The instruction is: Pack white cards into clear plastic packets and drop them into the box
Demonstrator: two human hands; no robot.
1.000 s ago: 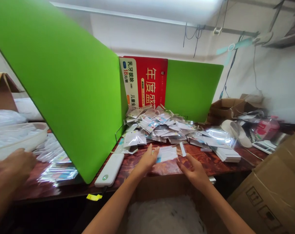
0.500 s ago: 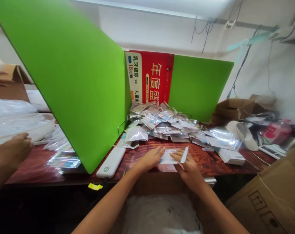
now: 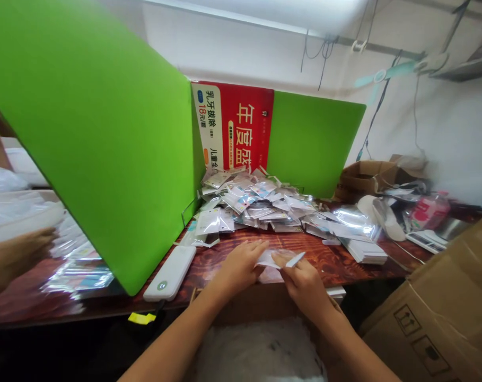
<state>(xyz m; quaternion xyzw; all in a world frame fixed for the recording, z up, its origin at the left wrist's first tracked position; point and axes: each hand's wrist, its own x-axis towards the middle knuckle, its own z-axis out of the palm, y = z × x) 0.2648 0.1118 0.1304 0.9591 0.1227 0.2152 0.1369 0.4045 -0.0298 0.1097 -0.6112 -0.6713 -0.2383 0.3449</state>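
My left hand and my right hand meet over the front edge of the dark wooden table. Both pinch a small clear packet with a white card between them. A thin white strip sticks out from my right fingers. Behind them lies a heap of similar small packets. A carton with white filling sits below my forearms.
A green divider stands on the left, and a red poster and a green back panel stand behind. A white power bank lies by the divider. Another person's hand works at far left. Cardboard boxes and clutter fill the right.
My hands drew together and closer to the table edge, folding the packet between them. The other person's hand at left shifted back towards the white tray.
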